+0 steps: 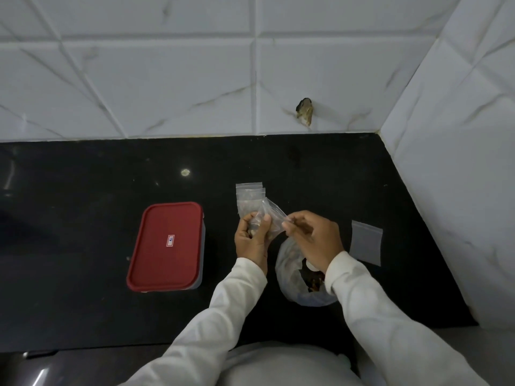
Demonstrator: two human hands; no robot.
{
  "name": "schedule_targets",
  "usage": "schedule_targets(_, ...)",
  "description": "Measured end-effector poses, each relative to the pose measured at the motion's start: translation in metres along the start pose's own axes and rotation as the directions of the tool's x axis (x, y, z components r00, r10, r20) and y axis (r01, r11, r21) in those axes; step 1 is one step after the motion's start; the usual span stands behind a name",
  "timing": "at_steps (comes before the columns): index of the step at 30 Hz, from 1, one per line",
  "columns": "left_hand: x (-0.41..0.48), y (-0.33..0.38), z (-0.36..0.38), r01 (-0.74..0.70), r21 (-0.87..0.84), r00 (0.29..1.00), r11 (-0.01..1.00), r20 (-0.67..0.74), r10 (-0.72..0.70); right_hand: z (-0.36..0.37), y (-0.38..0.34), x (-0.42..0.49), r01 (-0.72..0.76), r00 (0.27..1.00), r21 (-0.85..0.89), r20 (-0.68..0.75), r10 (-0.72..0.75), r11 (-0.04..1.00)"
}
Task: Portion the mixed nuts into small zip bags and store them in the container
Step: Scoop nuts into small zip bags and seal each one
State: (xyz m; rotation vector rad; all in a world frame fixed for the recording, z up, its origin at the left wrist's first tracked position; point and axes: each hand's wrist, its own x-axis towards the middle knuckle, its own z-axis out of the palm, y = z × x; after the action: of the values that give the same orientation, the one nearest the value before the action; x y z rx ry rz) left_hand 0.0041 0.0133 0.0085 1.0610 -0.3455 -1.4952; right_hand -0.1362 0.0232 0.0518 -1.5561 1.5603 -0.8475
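Note:
My left hand (252, 238) grips the bottom of a small clear zip bag (272, 215) that has nuts in it. My right hand (312, 236) pinches the same bag's top edge. Below my right hand lies the large plastic bag of mixed nuts (289, 277), open, partly hidden by my wrist. Filled small zip bags (249, 197) are stacked on the black counter just beyond my left hand. An empty small zip bag (365, 242) lies flat to the right. The container with a red lid (167, 246) stands closed on the left.
The black counter (83, 218) ends at a white tiled wall (167, 79) behind and another tiled wall (459, 162) on the right. A chipped hole (305, 111) marks the back wall. The counter's front edge runs near my body.

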Motion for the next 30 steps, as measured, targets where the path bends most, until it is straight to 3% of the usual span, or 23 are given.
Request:
schedule_targets(2,0.0,0.006,-0.002,-0.006,0.025,1.0,1.0,0.001,0.006,0.001,-0.005,0.006,-0.019,1.0,0.058,0.013,0.019,0.998)
schedule_targets(6,0.003,0.026,-0.011,-0.07,0.252,0.997,0.965,0.04,0.062,0.004,-0.016,0.019,-0.056,0.997,0.149,-0.044,0.063,0.987)
schedule_targets(11,0.016,0.058,-0.012,-0.312,0.634,0.94,0.708,0.312,0.135,0.008,-0.025,0.032,-0.064,0.994,0.232,-0.07,0.083,0.971)
schedule_targets(14,0.018,0.066,-0.004,-0.347,0.666,0.931,0.66,0.331,0.155,0.015,-0.029,0.036,-0.089,0.992,0.248,-0.064,0.108,0.965)
schedule_targets(19,0.021,0.066,0.001,-0.296,0.654,0.954,0.697,0.24,0.179,0.024,-0.033,0.038,-0.134,0.986,0.294,-0.054,0.157,0.946)
schedule_targets(30,0.024,0.052,0.004,-0.223,0.678,0.975,0.7,0.143,0.172,0.039,-0.037,0.043,-0.279,0.935,0.18,-0.173,0.31,0.943)
